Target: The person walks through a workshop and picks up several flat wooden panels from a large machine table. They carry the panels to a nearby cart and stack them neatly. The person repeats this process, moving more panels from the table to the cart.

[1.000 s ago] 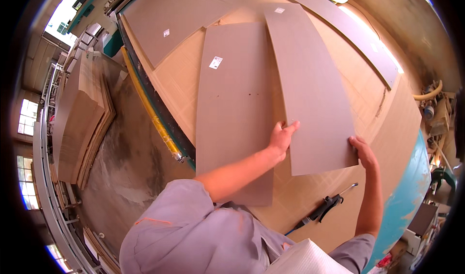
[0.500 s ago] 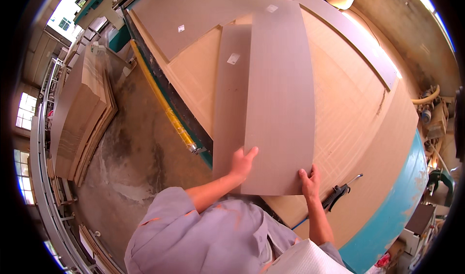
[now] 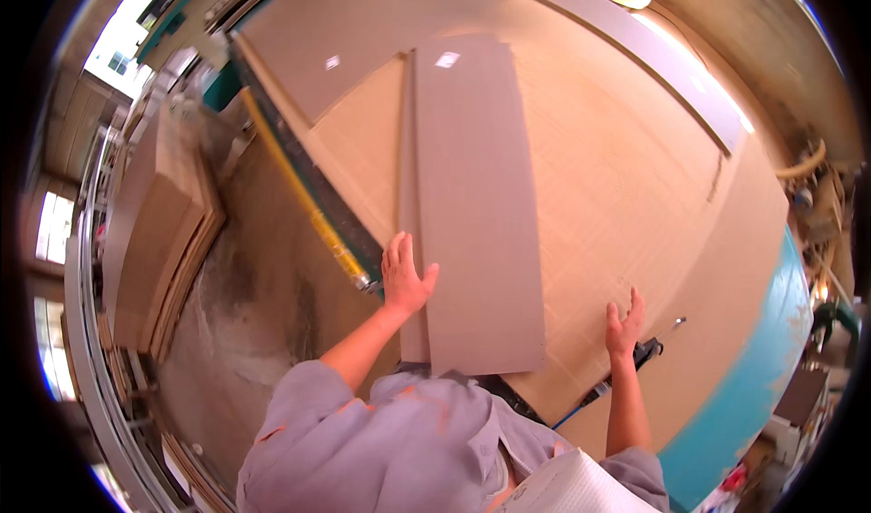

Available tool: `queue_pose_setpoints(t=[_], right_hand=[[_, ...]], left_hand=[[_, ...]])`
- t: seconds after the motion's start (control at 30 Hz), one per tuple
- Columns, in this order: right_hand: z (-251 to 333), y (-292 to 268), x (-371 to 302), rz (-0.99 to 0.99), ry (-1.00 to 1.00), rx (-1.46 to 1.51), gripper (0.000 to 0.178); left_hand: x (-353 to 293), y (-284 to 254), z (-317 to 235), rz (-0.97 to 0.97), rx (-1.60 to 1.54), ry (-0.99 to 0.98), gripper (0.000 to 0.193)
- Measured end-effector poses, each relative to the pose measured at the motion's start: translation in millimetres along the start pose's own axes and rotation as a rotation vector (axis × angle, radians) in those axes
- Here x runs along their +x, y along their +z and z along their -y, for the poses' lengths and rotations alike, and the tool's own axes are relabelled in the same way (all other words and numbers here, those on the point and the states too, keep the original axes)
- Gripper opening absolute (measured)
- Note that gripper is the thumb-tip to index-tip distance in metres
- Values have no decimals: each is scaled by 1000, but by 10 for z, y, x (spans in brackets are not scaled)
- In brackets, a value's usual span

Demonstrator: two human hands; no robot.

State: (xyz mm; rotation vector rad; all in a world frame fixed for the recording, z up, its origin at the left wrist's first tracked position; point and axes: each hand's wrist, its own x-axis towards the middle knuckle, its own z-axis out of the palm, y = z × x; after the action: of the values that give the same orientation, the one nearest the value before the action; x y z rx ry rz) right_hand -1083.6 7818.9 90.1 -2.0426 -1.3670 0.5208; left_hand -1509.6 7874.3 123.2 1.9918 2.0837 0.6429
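A long grey-brown panel (image 3: 476, 232) lies in front of me with a white label near its far end. It rests over another panel (image 3: 411, 159), which shows only as a narrow strip along the left side. By the left edges of the two panels is my left hand (image 3: 406, 279), its fingers stretched out and apart; whether it touches an edge I cannot tell. To the right of the panels, my right hand (image 3: 624, 327) hovers free with open fingers and holds nothing. Just beside that hand lies a black air blow gun (image 3: 646, 353) with a blue hose.
The panels lie on a wide tan board surface (image 3: 617, 186) with a blue side (image 3: 744, 377). Other grey panels (image 3: 363, 32) lie farther back, including a long strip (image 3: 649, 64) at right. A yellow-wrapped bar (image 3: 313, 209) runs along the left edge. Stacked boards (image 3: 163, 232) stand left.
The upper panel has shifted left over the lower one, covering most of it. Both hands have let go of the panel; the left moved left and the right moved away to the right.
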Motion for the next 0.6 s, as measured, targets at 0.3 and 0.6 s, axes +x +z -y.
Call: queue_pose_setpoints(t=[0.3,0.6], right_hand=[[-1096,-411,2231,-265,19,-66,55],[-2177,-779,4816,-546,5,-83,76]], left_hand=[[974,1048,-830,122,183,404,63],[1048,1019,-916,252,194,473,57]])
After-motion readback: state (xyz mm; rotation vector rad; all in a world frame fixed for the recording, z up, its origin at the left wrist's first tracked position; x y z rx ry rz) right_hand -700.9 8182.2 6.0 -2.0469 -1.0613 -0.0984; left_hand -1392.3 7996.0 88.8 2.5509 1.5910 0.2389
